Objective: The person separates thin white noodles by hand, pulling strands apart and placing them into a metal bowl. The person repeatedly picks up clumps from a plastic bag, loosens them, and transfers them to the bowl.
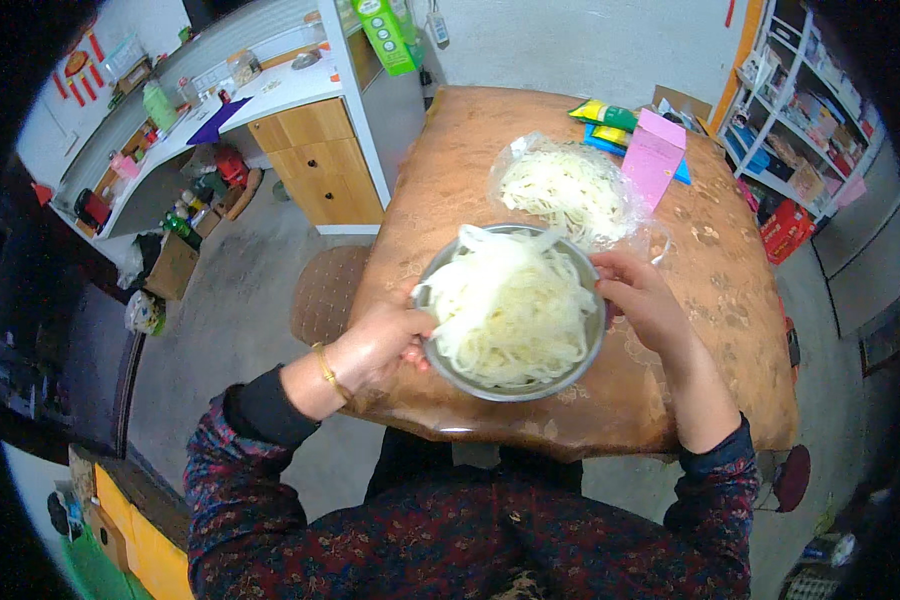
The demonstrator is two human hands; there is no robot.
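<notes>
A round metal bowl heaped with pale, flat noodle-like strips is held over the near part of the table. My left hand grips its left rim, with a gold-coloured bangle at the wrist. On the opposite side, my right hand holds the rim, thumb near the top edge and the other fingers partly hidden. Just beyond the bowl lies a clear plastic bag with more of the pale strips in it.
The table has a brown patterned cover. A pink box stands by green and yellow packets at the back right. A brown stool is at the table's left side. Wooden drawers and a shelf rack stand farther off.
</notes>
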